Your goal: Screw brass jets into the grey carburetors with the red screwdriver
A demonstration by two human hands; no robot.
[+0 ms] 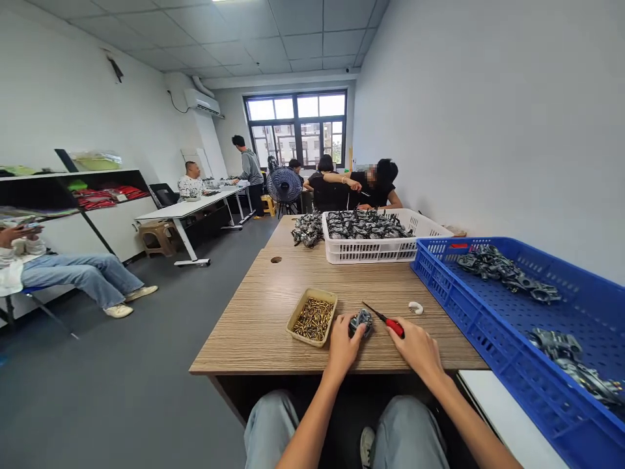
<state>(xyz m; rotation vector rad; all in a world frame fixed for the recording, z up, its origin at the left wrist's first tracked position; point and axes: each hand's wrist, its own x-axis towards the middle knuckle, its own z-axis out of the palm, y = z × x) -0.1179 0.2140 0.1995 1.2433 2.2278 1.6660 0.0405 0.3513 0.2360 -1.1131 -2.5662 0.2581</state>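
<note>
My left hand [344, 340] is closed around a small grey metal part [361, 323] on the wooden table, just right of an open plastic box [289, 327]. Inside that box lie many brass-coloured pieces [313, 318], too small to name surely. A screwdriver with a red and black handle [394, 327] is in my right hand [416, 345]. Its thin shaft points up and left, with the tip behind the metal part and apart from it. My fingers cover some of the part and the rear of the handle.
A white crate [375, 258] full of dark metal parts stands farther back, beside a loose pile of parts [307, 229]. At right is a blue crate [481, 332] with more parts. A small white curved object [415, 307] lies near my right hand. Several people sit or stand around the room.
</note>
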